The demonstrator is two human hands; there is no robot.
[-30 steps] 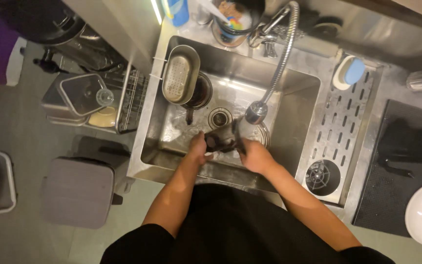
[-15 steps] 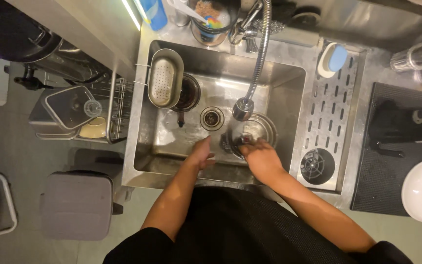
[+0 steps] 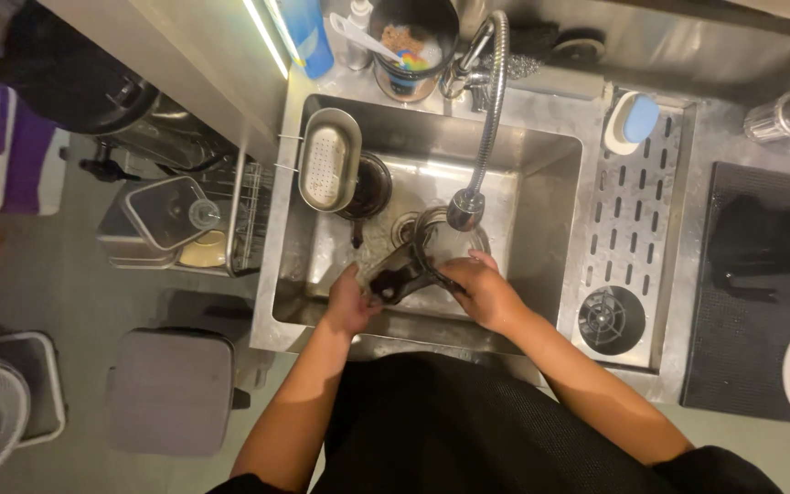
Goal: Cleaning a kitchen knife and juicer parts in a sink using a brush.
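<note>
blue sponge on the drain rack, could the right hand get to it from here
Probably not right away: the right hand is gripping the dark cup in the sink. Nothing lies between it and the sponge.

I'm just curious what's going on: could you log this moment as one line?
left hand: holds dark glass jug | right hand: on jug | place: steel sink, under hose tap

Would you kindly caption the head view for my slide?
Both hands, left hand and right hand, hold a dark glass jug under the faucet in a steel sink.
</note>
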